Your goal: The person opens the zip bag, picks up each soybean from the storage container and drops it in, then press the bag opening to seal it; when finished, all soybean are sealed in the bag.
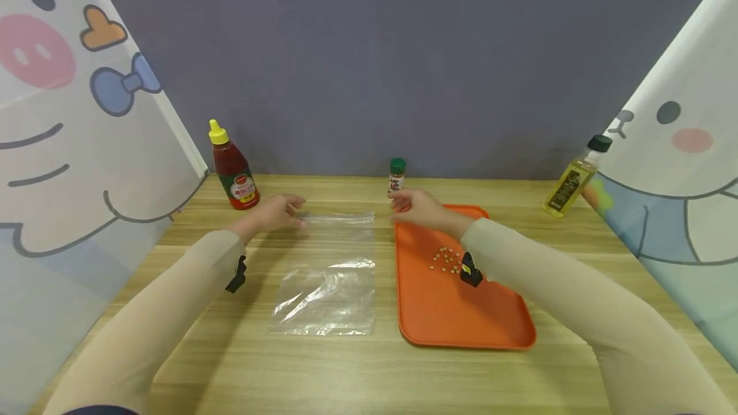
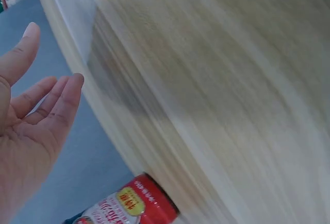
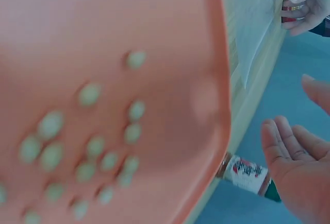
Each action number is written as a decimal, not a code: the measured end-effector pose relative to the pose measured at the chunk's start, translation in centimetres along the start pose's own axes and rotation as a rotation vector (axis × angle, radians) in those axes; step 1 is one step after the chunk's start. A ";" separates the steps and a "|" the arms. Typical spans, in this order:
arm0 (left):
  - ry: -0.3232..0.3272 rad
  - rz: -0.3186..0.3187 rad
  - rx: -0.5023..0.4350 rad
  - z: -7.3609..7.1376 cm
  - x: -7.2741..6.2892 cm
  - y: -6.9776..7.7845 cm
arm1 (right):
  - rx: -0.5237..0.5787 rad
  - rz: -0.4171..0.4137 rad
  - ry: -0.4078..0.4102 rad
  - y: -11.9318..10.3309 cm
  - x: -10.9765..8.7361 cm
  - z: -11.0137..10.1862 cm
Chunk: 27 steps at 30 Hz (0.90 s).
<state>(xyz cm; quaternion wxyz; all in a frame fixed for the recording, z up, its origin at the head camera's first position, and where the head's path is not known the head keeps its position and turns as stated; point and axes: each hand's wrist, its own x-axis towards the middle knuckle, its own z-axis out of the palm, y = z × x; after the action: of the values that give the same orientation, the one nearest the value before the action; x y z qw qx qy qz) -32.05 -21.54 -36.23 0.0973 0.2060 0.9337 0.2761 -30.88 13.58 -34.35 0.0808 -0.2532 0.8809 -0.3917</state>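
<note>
A clear zip-top plastic bag [image 1: 328, 293] lies flat on the wooden table, its zip edge at the far side. My left hand [image 1: 278, 213] is at the bag's far left corner, fingers relaxed and apart from the thumb, holding nothing; the left wrist view shows this hand [image 2: 41, 105] too. Across from it, my right hand [image 1: 418, 207] hovers over the far left corner of an orange tray [image 1: 461, 319], thumb and fingers spread with nothing between them. Several pale round beans [image 3: 89, 94] are scattered on the tray beneath the right forearm.
A ketchup bottle [image 1: 233, 168] with a yellow cap stands back left. Behind the right hand is a small green-capped spice jar [image 1: 396, 178]. An oil bottle [image 1: 573, 181] stands back right. A grey wall panel [image 1: 375, 69] closes off the back, with cartoon-printed panels on both sides.
</note>
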 end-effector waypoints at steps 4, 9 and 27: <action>-0.018 -0.071 0.011 0.1 0.6 -0.9 | 0.028 0.110 0.004 -0.5 1.7 1.4; -0.023 -0.142 -0.018 0.3 1.2 -1.2 | 0.106 0.245 0.036 -0.7 3.3 3.0; 0.006 -0.222 -0.005 1.0 2.2 -0.7 | 0.002 0.608 0.126 0.4 7.8 6.1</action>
<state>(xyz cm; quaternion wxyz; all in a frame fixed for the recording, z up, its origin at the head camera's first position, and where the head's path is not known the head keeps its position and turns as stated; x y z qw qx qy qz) -33.93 -20.69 -37.61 0.1250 0.1000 0.9504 0.2665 -35.67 5.92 -38.37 0.1399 0.0467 0.9190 -0.3656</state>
